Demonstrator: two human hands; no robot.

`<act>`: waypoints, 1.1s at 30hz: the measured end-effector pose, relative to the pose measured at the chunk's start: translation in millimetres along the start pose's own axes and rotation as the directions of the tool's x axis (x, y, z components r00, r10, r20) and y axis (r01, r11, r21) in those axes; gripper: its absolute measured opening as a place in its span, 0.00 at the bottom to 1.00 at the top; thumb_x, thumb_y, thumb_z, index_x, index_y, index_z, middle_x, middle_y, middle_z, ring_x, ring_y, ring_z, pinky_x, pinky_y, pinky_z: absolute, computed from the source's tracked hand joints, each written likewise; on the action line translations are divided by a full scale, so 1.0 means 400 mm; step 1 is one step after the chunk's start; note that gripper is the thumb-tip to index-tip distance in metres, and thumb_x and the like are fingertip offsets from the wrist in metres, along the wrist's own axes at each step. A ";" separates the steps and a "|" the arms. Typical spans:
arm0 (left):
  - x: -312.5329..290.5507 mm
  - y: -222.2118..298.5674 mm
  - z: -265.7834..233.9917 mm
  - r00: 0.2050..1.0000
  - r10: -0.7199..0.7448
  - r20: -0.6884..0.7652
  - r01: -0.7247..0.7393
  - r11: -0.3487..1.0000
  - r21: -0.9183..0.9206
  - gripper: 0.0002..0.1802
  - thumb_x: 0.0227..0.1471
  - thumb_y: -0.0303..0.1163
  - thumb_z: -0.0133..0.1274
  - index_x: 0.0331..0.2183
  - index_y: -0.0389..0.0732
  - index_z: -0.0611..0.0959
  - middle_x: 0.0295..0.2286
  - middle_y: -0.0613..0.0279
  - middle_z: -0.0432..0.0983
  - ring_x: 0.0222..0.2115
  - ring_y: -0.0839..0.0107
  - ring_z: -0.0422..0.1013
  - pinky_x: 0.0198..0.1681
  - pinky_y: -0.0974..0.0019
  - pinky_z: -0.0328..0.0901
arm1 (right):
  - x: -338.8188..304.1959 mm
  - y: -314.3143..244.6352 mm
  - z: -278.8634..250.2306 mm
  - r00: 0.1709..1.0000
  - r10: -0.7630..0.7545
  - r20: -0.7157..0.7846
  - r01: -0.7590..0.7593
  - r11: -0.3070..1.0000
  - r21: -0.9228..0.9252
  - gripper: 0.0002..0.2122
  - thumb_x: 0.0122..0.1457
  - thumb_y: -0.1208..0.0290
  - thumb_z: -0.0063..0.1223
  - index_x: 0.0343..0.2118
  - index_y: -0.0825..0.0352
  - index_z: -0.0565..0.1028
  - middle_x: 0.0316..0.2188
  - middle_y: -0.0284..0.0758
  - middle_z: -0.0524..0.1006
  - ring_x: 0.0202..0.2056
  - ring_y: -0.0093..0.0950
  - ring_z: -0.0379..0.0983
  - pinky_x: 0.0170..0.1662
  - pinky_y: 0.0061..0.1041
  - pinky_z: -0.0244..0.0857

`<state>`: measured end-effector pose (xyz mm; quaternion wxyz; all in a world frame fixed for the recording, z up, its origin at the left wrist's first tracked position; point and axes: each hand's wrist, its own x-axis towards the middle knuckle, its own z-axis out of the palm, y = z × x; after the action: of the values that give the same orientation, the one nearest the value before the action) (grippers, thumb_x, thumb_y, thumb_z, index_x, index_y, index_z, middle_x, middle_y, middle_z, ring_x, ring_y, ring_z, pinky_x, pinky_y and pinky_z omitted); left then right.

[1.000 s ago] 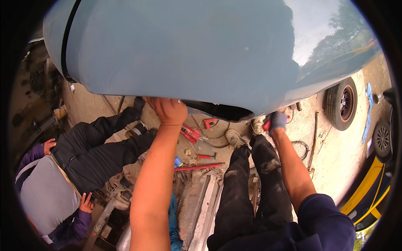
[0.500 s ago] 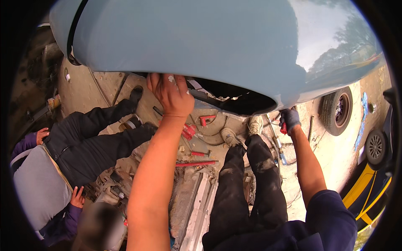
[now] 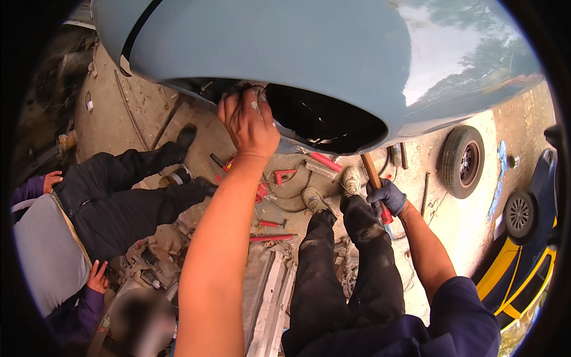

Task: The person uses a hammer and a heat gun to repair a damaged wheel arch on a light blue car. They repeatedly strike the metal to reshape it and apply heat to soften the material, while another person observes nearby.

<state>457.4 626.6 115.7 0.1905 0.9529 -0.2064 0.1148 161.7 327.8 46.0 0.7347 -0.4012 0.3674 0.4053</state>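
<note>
A blue-grey car body panel (image 3: 267,41) with a dark wheel-arch opening (image 3: 321,116) fills the top of the view. My bare left hand (image 3: 248,122) reaches up into the arch, its fingers curled together at the lip. A greyish lump shows at the fingertips, but I cannot make out what it is. Lower on the right, my right hand (image 3: 386,197) in a dark glove is closed around a wooden handle (image 3: 371,169) with a red grip. That handle points up toward the panel's lower edge; its upper end is hidden behind the panel.
A loose tyre (image 3: 463,162) stands at right, near a parked dark blue and yellow car (image 3: 511,262). Around my feet lie a small red hammer (image 3: 272,224), a red bar (image 3: 272,238), hoses and metal parts. At left another person (image 3: 119,196) lies on the ground.
The panel appears higher in view, showing more of the arch. My left hand now reaches inside it. My right hand has moved left and lower, and the wooden handle has come into sight.
</note>
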 end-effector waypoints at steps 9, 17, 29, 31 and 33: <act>0.002 0.002 0.000 0.999 -0.038 -0.018 0.039 0.999 0.024 0.10 0.59 0.32 0.53 0.39 0.37 0.82 0.37 0.48 0.83 0.50 0.49 0.70 0.65 0.45 0.54 | 0.177 -0.009 -0.042 0.871 0.076 -0.486 -0.145 0.984 -0.107 0.18 0.62 0.63 0.68 0.46 0.70 0.77 0.21 0.34 0.74 0.19 0.28 0.69 0.22 0.32 0.64; -0.008 0.000 0.010 0.994 -0.032 -0.106 0.032 0.999 -0.002 0.09 0.57 0.29 0.54 0.39 0.36 0.83 0.35 0.49 0.84 0.48 0.50 0.72 0.68 0.43 0.54 | 0.092 0.044 -0.055 0.968 -0.242 -0.070 0.091 0.597 -0.797 0.16 0.61 0.65 0.68 0.44 0.69 0.76 0.29 0.38 0.78 0.33 0.30 0.73 0.39 0.34 0.71; -0.015 0.000 0.016 0.992 -0.059 -0.116 0.064 0.997 0.043 0.13 0.57 0.29 0.54 0.43 0.36 0.83 0.37 0.49 0.84 0.50 0.50 0.72 0.69 0.44 0.53 | 0.137 0.031 -0.120 0.929 -0.369 0.032 0.285 0.658 -0.697 0.11 0.62 0.68 0.67 0.35 0.67 0.75 0.21 0.32 0.74 0.20 0.24 0.69 0.23 0.31 0.66; -0.014 -0.001 0.014 0.993 -0.045 -0.107 0.049 0.998 0.036 0.14 0.58 0.29 0.54 0.44 0.35 0.83 0.38 0.48 0.84 0.51 0.49 0.71 0.70 0.44 0.53 | 0.125 0.034 -0.135 0.933 -0.334 -0.132 0.114 0.625 -0.772 0.11 0.61 0.67 0.67 0.36 0.68 0.75 0.23 0.33 0.76 0.21 0.24 0.71 0.23 0.29 0.67; -0.013 0.002 0.009 0.997 -0.056 -0.060 0.060 0.995 0.076 0.14 0.58 0.30 0.53 0.45 0.34 0.82 0.41 0.47 0.83 0.51 0.49 0.71 0.70 0.44 0.52 | 0.120 0.036 -0.142 0.928 -0.187 -0.321 -0.129 0.648 -0.750 0.12 0.61 0.66 0.67 0.40 0.68 0.77 0.24 0.34 0.78 0.19 0.27 0.73 0.21 0.33 0.71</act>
<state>453.1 626.3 111.3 0.1626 0.9614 -0.1685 0.1447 155.8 297.0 -22.8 0.4216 -0.7466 0.2884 0.4262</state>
